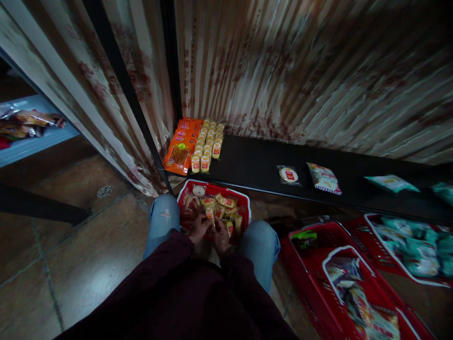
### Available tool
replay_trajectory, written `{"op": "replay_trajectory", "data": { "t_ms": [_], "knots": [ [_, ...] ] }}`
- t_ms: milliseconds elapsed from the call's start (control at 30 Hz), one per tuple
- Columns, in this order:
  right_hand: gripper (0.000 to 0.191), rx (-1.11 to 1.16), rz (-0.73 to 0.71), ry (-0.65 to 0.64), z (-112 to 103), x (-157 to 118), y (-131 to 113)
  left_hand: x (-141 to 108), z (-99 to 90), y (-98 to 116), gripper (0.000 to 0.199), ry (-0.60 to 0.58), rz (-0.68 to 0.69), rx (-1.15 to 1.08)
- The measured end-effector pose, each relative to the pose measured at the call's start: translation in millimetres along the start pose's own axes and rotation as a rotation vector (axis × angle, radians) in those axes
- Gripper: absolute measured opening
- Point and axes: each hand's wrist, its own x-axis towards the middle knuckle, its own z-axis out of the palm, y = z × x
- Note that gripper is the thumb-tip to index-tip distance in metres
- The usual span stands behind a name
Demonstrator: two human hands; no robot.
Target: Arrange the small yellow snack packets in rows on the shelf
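A red basket (248,208) with a white rim stands between my knees, filled with small wrapped snacks. My left hand (198,229) and my right hand (221,237) are together over its near side. Their fingers are closed on a small yellow snack packet (209,215) with a red and white label. More yellow packets (226,202) lie around it in the basket, and pale round wrapped pieces (191,205) fill its left side. On the black shelf just beyond, matching yellow snack packets (208,141) stand in rows beside orange snack bags (182,144).
Along the black shelf (247,160) lie a round wrapped cake (289,175), a white bag (323,178) and a green-white packet (391,183). Red baskets (300,274) with bagged snacks sit on the floor at right. A black post (123,80) rises at left.
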Motion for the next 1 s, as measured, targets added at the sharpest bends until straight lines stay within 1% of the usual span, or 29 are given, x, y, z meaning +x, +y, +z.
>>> {"op": "replay_trajectory", "data": {
  "t_ms": [133,267,367,467,633,767,1000],
  "knots": [
    [0.041,-0.111,-0.051,0.050,3,-4,-9,-2,3.8,2,0.015,0.020,-0.019,-0.043],
    [0.040,-0.118,-0.136,0.018,4,-8,-15,-2,5.7,2,0.019,0.032,-0.056,-0.106],
    [0.042,-0.122,-0.182,-0.020,4,-11,-15,0,5.3,3,0.013,0.013,-0.102,-0.162],
    [0.043,-0.139,-0.194,-0.040,4,-13,-15,3,4.0,4,0.007,-0.008,-0.159,-0.223],
    [0.043,-0.168,-0.238,-0.032,4,-14,-12,5,0.8,5,0.008,-0.008,-0.218,-0.298],
    [0.038,-0.183,-0.256,-0.026,3,-14,-11,5,-2.3,5,0.011,0.013,-0.241,-0.339],
    [0.036,-0.135,-0.234,0.017,3,-15,-11,11,-7.4,2,0.011,-0.045,-0.254,-0.399]
  ]
}}
